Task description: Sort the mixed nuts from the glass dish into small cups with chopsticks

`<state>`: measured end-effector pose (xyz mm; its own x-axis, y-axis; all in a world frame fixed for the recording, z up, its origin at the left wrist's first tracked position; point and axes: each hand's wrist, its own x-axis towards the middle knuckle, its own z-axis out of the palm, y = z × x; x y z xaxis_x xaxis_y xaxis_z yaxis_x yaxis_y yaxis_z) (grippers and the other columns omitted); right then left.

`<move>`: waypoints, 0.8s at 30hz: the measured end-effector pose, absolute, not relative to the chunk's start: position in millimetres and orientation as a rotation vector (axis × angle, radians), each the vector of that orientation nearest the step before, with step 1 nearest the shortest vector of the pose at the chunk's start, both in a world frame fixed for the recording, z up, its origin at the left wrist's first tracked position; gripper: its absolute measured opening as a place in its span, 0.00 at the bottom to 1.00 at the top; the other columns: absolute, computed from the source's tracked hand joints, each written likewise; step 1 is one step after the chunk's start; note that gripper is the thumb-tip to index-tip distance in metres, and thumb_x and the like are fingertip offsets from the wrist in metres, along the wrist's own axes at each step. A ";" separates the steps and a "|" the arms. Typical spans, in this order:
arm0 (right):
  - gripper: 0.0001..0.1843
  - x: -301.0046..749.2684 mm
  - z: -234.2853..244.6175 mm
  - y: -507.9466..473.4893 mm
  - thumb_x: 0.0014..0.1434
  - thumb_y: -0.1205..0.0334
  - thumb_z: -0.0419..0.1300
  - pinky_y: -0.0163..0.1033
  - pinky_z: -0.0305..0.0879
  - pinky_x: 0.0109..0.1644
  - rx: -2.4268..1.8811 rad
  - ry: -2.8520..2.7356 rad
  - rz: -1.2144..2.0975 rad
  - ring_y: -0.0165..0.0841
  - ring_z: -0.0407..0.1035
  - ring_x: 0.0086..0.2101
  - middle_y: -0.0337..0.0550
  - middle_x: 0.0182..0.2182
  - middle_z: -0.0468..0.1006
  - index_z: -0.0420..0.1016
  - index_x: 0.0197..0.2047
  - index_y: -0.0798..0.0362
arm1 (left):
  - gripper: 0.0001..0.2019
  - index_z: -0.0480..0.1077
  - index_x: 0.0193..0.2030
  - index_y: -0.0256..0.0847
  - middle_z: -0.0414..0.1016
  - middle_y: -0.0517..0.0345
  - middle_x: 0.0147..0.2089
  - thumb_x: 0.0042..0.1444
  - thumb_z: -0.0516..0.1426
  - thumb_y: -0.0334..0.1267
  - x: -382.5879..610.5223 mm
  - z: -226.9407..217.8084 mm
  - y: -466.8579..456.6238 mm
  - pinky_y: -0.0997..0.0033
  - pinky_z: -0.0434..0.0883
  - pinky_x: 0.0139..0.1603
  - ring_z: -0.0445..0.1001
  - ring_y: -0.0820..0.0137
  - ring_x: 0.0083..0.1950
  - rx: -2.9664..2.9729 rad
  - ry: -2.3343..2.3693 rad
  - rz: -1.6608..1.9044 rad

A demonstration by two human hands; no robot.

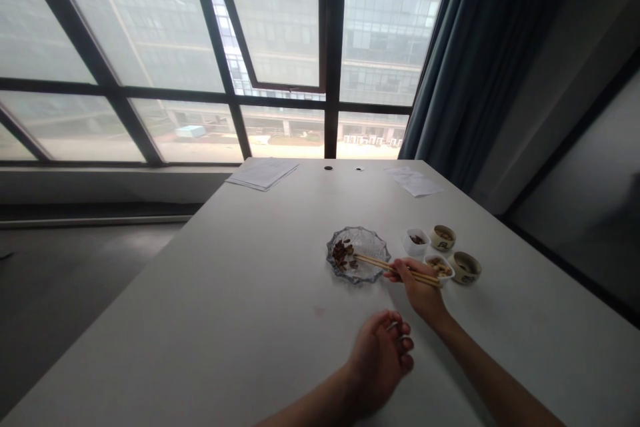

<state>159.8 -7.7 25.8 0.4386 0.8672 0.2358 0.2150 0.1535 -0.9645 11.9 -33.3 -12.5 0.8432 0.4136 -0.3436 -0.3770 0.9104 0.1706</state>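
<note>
My right hand (416, 285) holds a pair of wooden chopsticks (373, 261), their tips over a scalloped clear glass dish (381, 252). In the left part of that dish lies a heap of small dark brown pieces (342, 252), and a lighter piece sits at the chopstick tips; whether it is gripped I cannot tell. My left hand (381, 359) rests near the front of the table, fingers loosely curled with nothing in them. Just beyond my right hand is a white plastic cup (440, 268) of pale tan pieces, partly hidden by the hand.
Behind stands another white plastic cup (416, 241) with a few dark pieces. Two patterned ceramic cups (443, 237) are to the right. Papers (263, 173) lie at the white table's (225, 293) far left, more sheets (415, 181) at the far right. Windows and a dark curtain (455, 80) lie beyond.
</note>
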 end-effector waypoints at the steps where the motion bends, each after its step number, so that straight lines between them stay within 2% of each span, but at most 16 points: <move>1: 0.23 159.3 26.0 -7.6 0.59 0.41 0.61 0.45 0.78 0.38 -1.364 -1.051 0.619 0.44 0.80 0.32 0.50 0.31 0.83 0.80 0.34 0.56 | 0.09 0.65 0.38 0.40 0.68 0.61 0.32 0.56 0.58 0.42 11.9 -11.8 -33.2 0.72 0.53 0.31 0.66 0.73 0.28 0.098 0.388 0.416; 12: 0.25 153.8 20.1 -6.5 0.57 0.39 0.63 0.46 0.80 0.37 -1.303 -0.852 0.575 0.44 0.80 0.31 0.52 0.32 0.83 0.78 0.32 0.57 | 0.08 0.65 0.37 0.40 0.68 0.60 0.32 0.55 0.58 0.40 12.0 -8.9 -32.9 0.72 0.53 0.31 0.66 0.72 0.28 0.096 0.409 0.417; 19: 0.21 178.5 45.0 -42.1 0.58 0.46 0.65 0.43 0.80 0.35 -1.193 -0.666 0.490 0.41 0.80 0.30 0.52 0.32 0.82 0.79 0.35 0.59 | 0.08 0.65 0.38 0.40 0.69 0.62 0.32 0.55 0.59 0.39 12.2 -11.1 -30.7 0.73 0.53 0.31 0.66 0.73 0.28 0.095 0.409 0.414; 24: 0.20 232.0 62.8 -95.0 0.57 0.48 0.67 0.42 0.80 0.35 -1.174 -0.543 0.259 0.40 0.80 0.29 0.51 0.28 0.81 0.79 0.34 0.61 | 0.07 0.64 0.37 0.41 0.69 0.62 0.32 0.55 0.58 0.38 12.1 -8.1 -29.3 0.73 0.52 0.30 0.66 0.74 0.28 0.111 0.422 0.415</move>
